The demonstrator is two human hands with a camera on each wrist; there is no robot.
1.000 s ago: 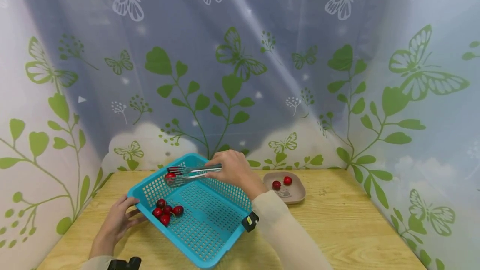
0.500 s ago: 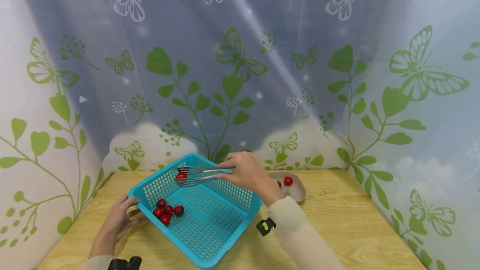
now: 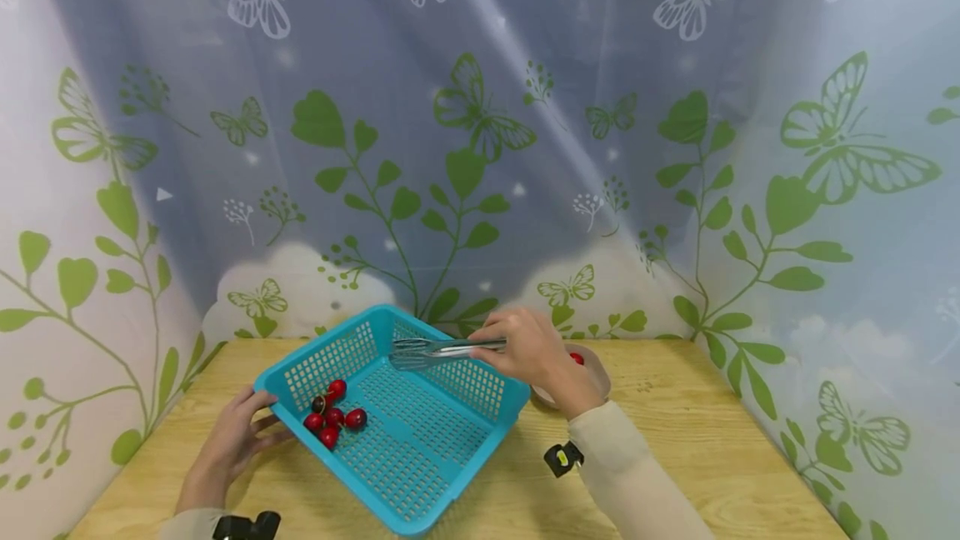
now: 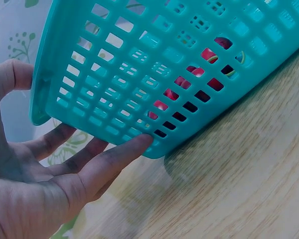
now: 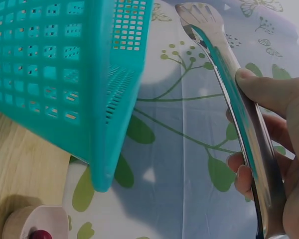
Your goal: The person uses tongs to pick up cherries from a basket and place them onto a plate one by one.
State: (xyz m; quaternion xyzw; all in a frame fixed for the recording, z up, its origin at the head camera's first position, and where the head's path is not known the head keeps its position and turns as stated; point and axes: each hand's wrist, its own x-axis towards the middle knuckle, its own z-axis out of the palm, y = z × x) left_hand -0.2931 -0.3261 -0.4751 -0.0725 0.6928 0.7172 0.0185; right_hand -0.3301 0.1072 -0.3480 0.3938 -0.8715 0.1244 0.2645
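Metal tongs [image 3: 453, 350] are clamped between the fingers of your right hand [image 3: 528, 350] over the far right side of the blue basket [image 3: 407, 421], its left corner gripped by your left hand [image 3: 228, 442] near the red cherries [image 3: 333, 418] inside.

My left hand [image 3: 234, 437] and right hand [image 3: 534, 350] are bare beyond the plain, cream-coloured long sleeves [image 3: 637, 473] that reach my wrists. On the right I wear a small, blocky black device [image 3: 573, 452] with a yellow-green patch [image 3: 562, 458]; on the left, another black device [image 3: 238, 528] with a rounded knob [image 3: 267, 522].
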